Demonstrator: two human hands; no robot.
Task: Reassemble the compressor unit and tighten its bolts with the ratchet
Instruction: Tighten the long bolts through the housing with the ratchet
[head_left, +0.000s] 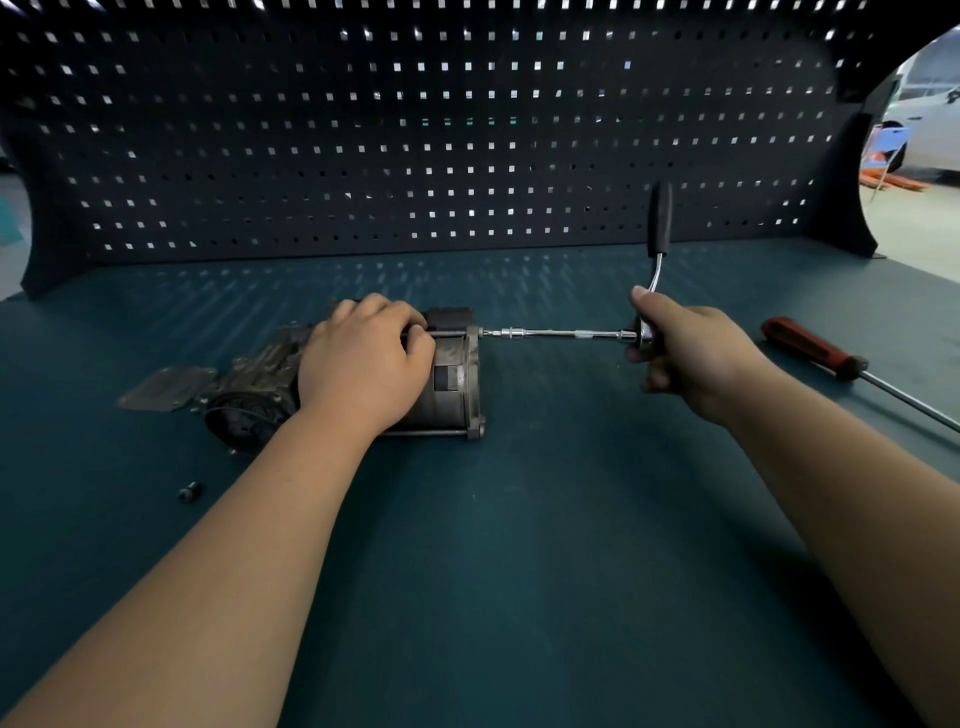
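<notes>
Compressor unit (453, 366), centre-left, under curled left grip (363, 358). Ratchet (661, 223): right grip (696, 353) clasps head; extension horizontal leftward, handle upward.

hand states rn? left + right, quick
Left hand: fingers curled over the compressor unit, holding it on the bench.
Right hand: gripping the ratchet at its head.

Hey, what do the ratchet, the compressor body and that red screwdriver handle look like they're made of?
Ratchet: shaft and extension bar look like chrome-plated steel, mirror-bright with sharp highlights; the grip is matte black, probably rubber or plastic. Compressor body: dull, grimy grey with a rough surface, likely cast metal. Screwdriver handle: glossy red with a black stripe, probably plastic.
</notes>
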